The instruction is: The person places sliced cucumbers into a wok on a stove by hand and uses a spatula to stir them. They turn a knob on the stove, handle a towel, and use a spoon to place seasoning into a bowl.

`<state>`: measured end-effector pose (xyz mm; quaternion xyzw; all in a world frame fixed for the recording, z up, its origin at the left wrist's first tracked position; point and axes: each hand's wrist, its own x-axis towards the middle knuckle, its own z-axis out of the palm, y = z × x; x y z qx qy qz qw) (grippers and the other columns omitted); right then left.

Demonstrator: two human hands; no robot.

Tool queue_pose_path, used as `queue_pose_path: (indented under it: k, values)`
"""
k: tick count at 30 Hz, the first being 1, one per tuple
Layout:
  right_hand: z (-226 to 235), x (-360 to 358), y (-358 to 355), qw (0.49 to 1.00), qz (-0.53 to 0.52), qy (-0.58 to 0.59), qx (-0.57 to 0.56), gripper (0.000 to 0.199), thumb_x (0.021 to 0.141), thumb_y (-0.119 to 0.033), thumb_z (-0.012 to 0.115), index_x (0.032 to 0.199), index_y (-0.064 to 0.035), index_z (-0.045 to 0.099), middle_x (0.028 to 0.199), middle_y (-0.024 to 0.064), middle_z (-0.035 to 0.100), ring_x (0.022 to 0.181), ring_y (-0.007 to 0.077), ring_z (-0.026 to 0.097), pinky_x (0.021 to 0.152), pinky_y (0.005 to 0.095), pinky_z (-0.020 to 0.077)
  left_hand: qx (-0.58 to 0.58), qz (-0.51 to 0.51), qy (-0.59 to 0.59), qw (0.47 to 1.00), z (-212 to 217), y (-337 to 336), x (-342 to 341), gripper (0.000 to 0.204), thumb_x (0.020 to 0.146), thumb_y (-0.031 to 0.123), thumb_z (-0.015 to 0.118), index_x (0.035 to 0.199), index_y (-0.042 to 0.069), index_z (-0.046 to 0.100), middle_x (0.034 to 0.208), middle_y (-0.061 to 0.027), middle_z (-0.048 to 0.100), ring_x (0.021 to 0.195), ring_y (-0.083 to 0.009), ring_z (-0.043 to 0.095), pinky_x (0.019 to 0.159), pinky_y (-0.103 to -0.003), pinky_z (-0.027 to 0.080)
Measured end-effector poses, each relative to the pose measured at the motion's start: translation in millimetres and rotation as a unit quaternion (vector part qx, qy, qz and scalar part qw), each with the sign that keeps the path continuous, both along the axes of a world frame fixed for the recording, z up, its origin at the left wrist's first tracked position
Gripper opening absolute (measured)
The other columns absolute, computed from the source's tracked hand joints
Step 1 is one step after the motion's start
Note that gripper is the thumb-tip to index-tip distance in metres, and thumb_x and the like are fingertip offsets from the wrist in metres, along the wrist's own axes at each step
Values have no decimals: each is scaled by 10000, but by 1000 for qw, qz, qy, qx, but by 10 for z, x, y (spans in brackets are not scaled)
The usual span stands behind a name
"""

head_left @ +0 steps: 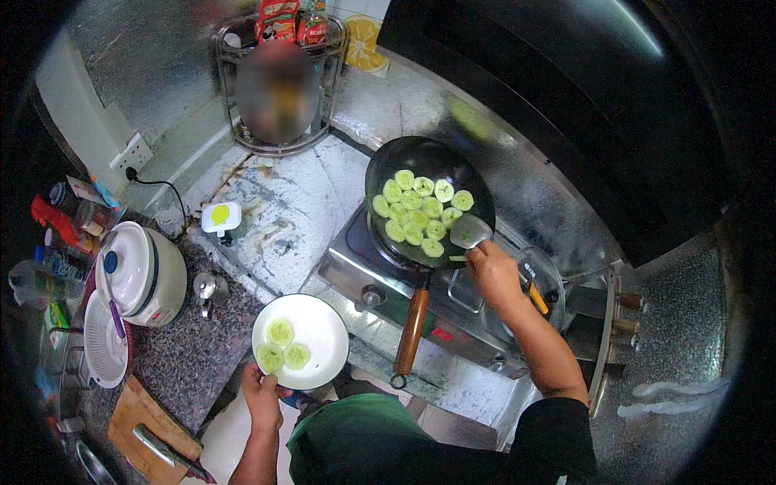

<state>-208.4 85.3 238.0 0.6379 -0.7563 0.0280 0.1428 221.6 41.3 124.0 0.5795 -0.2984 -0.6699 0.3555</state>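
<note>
A: What does the left hand (pixel 263 396) hold?
B: Its fingers pinch the rim of a white plate (pixel 319 323) with three green slices (pixel 281 343) on it, held out beside the bench (pixel 194 356).
A: And the right hand (pixel 495 275)?
B: Its fingers wrap tight around a metal spatula (pixel 470 233). The blade rests on the rim of the black wok (pixel 428 158) on the stove (pixel 453 311), by more slices.
</note>
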Motion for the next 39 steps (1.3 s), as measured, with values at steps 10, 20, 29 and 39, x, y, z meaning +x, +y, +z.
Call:
queue_pose_path:
  k: [10,20,29,39]
  values:
    - [64,165,-5,998,10,56,-9,119,752,-123,590,840,-68,648,795,87,534,752,254,562,608,366,479,-4,-8,-8,1000,131,32,-46,287,791,-20,452,1077,-13,460,1027,-109,538,692,-172,603,463,-260,520]
    - [373,719,527,985,-34,-147,-84,137,719,-77,687,846,-41,649,821,117,608,767,289,598,660,375,492,-49,-23,15,998,58,23,104,286,804,-7,472,1090,-20,473,1033,-129,551,694,-178,609,489,-257,521]
    - [-82,2356,-169,933,206,-266,130,392,773,-302,669,1032,-15,602,909,128,609,843,283,605,714,360,503,-71,-51,5,996,231,39,89,315,805,-8,483,1119,-26,460,1042,-136,526,714,-176,591,532,-266,529]
    - [-427,2496,-224,889,187,-349,227,367,745,-239,675,1000,-13,539,955,162,521,804,333,604,665,423,515,-55,-37,33,997,299,159,-4,305,796,-30,463,1101,-12,450,1048,-124,518,737,-177,597,506,-256,526]
